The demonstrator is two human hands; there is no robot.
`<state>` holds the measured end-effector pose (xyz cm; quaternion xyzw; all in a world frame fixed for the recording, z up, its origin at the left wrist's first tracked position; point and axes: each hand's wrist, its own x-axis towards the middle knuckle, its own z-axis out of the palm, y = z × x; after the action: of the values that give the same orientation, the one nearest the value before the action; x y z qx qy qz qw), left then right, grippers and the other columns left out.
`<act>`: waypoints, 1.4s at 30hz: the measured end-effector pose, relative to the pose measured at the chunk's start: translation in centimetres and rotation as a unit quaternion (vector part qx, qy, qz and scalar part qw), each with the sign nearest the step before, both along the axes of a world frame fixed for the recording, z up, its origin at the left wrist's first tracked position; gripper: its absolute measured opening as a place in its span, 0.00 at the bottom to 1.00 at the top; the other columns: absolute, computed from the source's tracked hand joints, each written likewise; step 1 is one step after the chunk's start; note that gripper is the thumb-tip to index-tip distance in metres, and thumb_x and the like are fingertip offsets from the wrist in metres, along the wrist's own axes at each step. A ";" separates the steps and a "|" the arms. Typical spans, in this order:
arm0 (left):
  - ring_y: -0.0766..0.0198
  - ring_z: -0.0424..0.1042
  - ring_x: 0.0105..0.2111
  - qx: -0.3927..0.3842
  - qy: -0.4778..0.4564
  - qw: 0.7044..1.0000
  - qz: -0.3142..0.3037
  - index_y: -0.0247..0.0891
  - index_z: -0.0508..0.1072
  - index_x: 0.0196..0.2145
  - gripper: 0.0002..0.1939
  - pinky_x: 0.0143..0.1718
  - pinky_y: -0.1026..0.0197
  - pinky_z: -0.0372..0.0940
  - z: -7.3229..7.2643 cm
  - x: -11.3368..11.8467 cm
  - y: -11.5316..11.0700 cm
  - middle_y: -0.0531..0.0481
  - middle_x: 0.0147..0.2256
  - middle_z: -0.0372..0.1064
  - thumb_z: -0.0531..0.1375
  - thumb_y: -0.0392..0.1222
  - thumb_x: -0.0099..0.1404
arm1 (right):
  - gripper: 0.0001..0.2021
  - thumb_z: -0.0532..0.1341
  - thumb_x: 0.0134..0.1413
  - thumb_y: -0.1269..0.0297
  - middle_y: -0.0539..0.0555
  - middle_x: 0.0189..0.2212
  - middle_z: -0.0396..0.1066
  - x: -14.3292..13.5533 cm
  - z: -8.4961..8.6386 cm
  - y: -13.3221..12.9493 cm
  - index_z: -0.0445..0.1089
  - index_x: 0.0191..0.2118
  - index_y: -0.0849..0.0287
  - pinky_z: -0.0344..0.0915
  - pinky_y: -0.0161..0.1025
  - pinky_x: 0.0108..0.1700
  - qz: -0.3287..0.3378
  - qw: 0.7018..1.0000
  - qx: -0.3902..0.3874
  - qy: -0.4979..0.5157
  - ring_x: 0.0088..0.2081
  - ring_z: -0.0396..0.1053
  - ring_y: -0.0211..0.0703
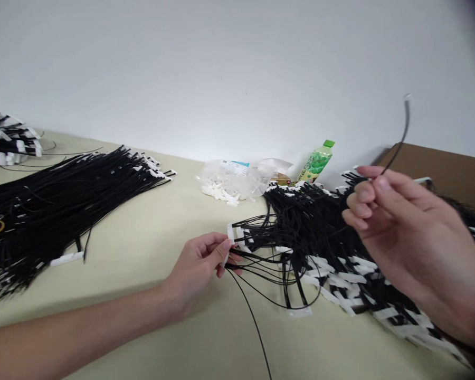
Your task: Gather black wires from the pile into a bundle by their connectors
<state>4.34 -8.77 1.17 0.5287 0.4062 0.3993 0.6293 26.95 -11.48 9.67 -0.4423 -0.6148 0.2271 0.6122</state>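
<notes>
My left hand (201, 261) is closed on a white plastic connector (230, 233) with several thin black cables leading off to the right; part of it is hidden by the fingers. Raised at the right, my right hand (415, 232) pinches a single black cable (404, 129) between thumb and forefinger. That cable's tip stands up above the fingers and curves slightly. Behind and below my right hand lies a tangled heap of black cables (320, 221) with white connectors. One white connector (301, 312) rests at the heap's front edge.
A large bundle of black cables (75, 195) covers the left of the table (150, 343), with another bundle (11, 138) behind it. A clear plastic bag (237, 179) of small white parts, a green-capped bottle (315, 162) and a brown cardboard box (451, 174) stand near the wall.
</notes>
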 end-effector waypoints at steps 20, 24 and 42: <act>0.69 0.62 0.23 0.007 -0.019 1.000 -0.009 0.34 0.70 0.30 0.14 0.23 0.66 0.53 -0.1 0.1 0.1 0.50 0.23 0.68 0.56 0.50 0.56 | 0.07 0.56 0.52 0.75 0.50 0.21 0.65 -3.4 -3.4 -0.6 0.67 0.36 0.59 0.57 0.33 0.24 0.033 0.879 0.220 -0.423 0.23 0.59 0.34; 0.69 0.62 0.23 0.003 -0.022 1.000 -0.011 0.34 0.70 0.30 0.13 0.24 0.66 0.53 0.0 0.0 0.1 0.51 0.23 0.68 0.56 0.49 0.57 | 0.08 0.57 0.50 0.77 0.50 0.21 0.64 -3.5 -3.4 -0.7 0.67 0.36 0.60 0.57 0.34 0.25 0.036 0.880 0.220 -0.419 0.23 0.59 0.34; 0.70 0.64 0.22 0.011 -0.026 0.999 -0.020 0.33 0.69 0.29 0.13 0.23 0.66 0.52 0.1 0.1 0.1 0.51 0.23 0.68 0.55 0.47 0.58 | 0.07 0.57 0.51 0.77 0.51 0.23 0.64 -3.2 -4.3 -0.3 0.67 0.35 0.61 0.56 0.34 0.27 0.053 0.865 0.204 -0.454 0.26 0.59 0.35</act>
<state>4.44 -8.68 1.26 0.5329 0.3745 0.4051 0.6417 23.80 -11.73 5.38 -0.3285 -0.8801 -0.0975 0.3287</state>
